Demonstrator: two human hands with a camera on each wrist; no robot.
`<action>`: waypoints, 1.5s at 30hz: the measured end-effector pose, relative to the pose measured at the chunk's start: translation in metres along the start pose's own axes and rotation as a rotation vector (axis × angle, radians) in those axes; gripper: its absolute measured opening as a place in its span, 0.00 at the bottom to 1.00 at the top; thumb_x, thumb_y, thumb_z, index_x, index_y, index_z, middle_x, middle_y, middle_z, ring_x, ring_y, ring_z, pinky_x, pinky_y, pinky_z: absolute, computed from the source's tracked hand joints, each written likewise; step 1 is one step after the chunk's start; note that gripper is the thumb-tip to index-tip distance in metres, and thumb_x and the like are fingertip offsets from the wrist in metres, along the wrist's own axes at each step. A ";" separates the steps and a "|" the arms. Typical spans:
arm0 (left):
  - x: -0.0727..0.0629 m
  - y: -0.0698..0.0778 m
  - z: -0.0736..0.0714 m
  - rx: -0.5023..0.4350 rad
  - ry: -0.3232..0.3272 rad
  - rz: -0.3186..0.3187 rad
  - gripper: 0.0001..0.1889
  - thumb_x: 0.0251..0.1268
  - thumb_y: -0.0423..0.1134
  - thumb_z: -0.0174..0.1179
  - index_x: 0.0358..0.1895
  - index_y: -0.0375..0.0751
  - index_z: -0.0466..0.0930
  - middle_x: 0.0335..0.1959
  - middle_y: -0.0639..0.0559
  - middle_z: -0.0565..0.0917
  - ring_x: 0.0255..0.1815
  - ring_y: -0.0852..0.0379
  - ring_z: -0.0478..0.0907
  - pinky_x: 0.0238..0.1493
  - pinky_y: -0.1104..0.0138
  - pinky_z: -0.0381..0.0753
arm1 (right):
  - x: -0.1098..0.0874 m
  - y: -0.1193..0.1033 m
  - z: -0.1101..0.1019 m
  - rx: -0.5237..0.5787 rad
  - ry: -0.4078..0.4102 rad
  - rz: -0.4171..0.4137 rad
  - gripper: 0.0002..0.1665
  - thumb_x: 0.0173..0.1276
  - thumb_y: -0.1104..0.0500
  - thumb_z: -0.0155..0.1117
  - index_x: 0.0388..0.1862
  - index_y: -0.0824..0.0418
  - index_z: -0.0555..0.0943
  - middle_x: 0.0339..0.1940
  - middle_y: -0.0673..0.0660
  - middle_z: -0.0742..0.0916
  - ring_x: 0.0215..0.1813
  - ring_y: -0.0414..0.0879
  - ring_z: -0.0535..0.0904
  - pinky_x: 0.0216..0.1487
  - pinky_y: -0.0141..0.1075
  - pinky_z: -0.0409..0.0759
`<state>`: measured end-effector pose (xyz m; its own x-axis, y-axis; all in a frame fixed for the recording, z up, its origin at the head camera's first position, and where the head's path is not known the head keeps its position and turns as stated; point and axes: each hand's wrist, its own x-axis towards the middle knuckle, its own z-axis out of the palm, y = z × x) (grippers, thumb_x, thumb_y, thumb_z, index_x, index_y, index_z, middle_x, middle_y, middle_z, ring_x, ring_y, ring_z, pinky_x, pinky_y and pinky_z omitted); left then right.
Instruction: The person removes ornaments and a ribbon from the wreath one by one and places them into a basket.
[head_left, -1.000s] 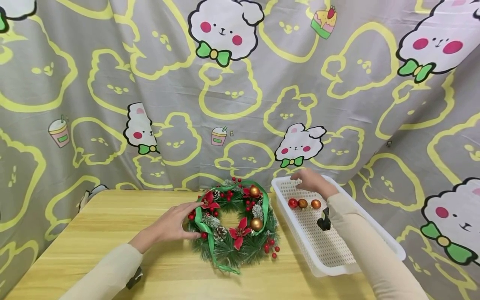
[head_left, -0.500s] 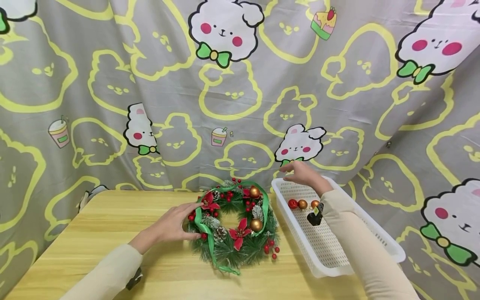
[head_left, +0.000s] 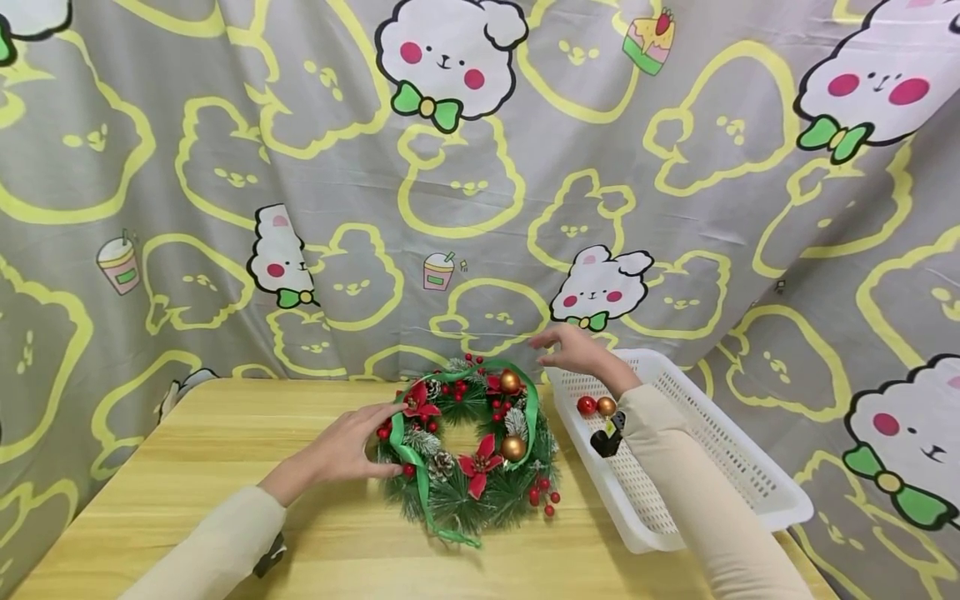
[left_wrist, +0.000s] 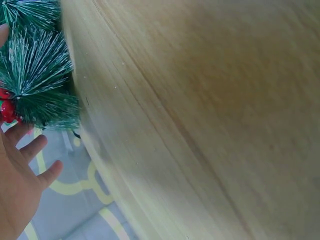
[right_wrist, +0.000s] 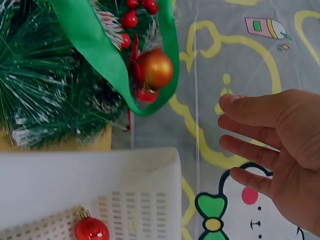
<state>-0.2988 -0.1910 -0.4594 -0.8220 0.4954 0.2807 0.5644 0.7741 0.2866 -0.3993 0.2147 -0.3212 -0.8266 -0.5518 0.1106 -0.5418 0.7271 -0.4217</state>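
A green Christmas wreath point(head_left: 495, 504) lies on the wooden table, dressed with red poinsettias, berries, pine cones and two gold baubles. Green ribbon point(head_left: 422, 492) winds over it, one end trailing toward the front. My left hand point(head_left: 341, 446) rests at the wreath's left side, thumb and fingers spread; in the left wrist view its fingers point(left_wrist: 34, 148) look fairly straight beside the needles. Over the far left corner of the white basket hovers my right hand point(head_left: 576, 350). It holds nothing, its fingers point(right_wrist: 250, 150) loosely extended in the right wrist view, apart from the wreath.
The white perforated basket point(head_left: 600, 492) stands right of the wreath. Inside are a red bauble point(head_left: 587, 406) and a gold bauble point(head_left: 606, 407), partly behind the right wrist's black camera point(head_left: 607, 437). A patterned curtain point(head_left: 465, 208) hangs behind the table.
My right hand has moved left from above the basket's far part toward the wreath. Its forearm now hides the rightmost gold bauble. The left hand and wreath have stayed put.
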 end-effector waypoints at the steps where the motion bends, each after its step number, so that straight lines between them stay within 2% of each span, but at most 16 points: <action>1: 0.000 0.000 0.000 -0.001 -0.005 -0.004 0.54 0.52 0.74 0.65 0.79 0.51 0.61 0.74 0.40 0.72 0.72 0.34 0.71 0.69 0.33 0.68 | 0.001 -0.002 0.002 0.000 -0.004 -0.012 0.22 0.70 0.63 0.68 0.62 0.66 0.83 0.59 0.65 0.87 0.62 0.62 0.82 0.59 0.52 0.83; 6: -0.001 0.000 0.001 -0.006 -0.010 -0.007 0.54 0.53 0.75 0.65 0.80 0.51 0.60 0.75 0.40 0.71 0.72 0.34 0.70 0.69 0.33 0.67 | 0.004 -0.009 0.010 0.000 -0.030 -0.043 0.21 0.69 0.64 0.68 0.60 0.67 0.83 0.58 0.66 0.87 0.61 0.62 0.83 0.60 0.53 0.83; 10: -0.001 0.000 0.000 -0.005 0.000 0.002 0.53 0.53 0.74 0.66 0.79 0.50 0.61 0.74 0.39 0.71 0.72 0.34 0.70 0.68 0.32 0.67 | 0.009 -0.011 0.018 0.010 -0.057 -0.022 0.22 0.69 0.65 0.68 0.62 0.65 0.83 0.60 0.65 0.86 0.63 0.62 0.82 0.62 0.55 0.81; 14: -0.002 0.000 -0.001 -0.006 0.004 0.007 0.53 0.53 0.73 0.66 0.79 0.49 0.62 0.74 0.38 0.72 0.72 0.33 0.70 0.67 0.32 0.67 | 0.012 -0.014 0.025 0.002 -0.067 -0.005 0.22 0.69 0.64 0.69 0.62 0.64 0.83 0.60 0.63 0.87 0.62 0.61 0.82 0.60 0.53 0.83; 22: -0.002 0.000 0.000 -0.002 -0.005 -0.007 0.53 0.53 0.74 0.66 0.80 0.51 0.61 0.74 0.41 0.72 0.72 0.35 0.71 0.69 0.33 0.67 | 0.015 -0.020 0.035 -0.013 -0.079 -0.021 0.22 0.67 0.66 0.70 0.60 0.64 0.84 0.60 0.61 0.87 0.63 0.60 0.81 0.63 0.52 0.81; 32: -0.001 -0.002 0.002 -0.021 0.002 0.000 0.53 0.53 0.75 0.65 0.79 0.53 0.61 0.75 0.40 0.71 0.72 0.35 0.70 0.68 0.33 0.67 | 0.018 -0.016 0.044 -0.027 -0.100 -0.047 0.21 0.66 0.67 0.70 0.59 0.62 0.85 0.58 0.60 0.88 0.60 0.59 0.82 0.58 0.49 0.84; 45: -0.002 -0.002 0.003 -0.024 -0.016 -0.019 0.53 0.53 0.74 0.65 0.80 0.54 0.60 0.76 0.40 0.69 0.74 0.35 0.69 0.69 0.33 0.66 | 0.018 -0.017 0.050 -0.035 -0.113 -0.051 0.21 0.67 0.68 0.69 0.59 0.68 0.84 0.58 0.63 0.88 0.58 0.60 0.85 0.56 0.48 0.86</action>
<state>-0.2987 -0.1924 -0.4637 -0.8338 0.4867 0.2604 0.5499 0.7739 0.3141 -0.3971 0.1721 -0.3569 -0.7765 -0.6295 0.0283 -0.5893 0.7095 -0.3865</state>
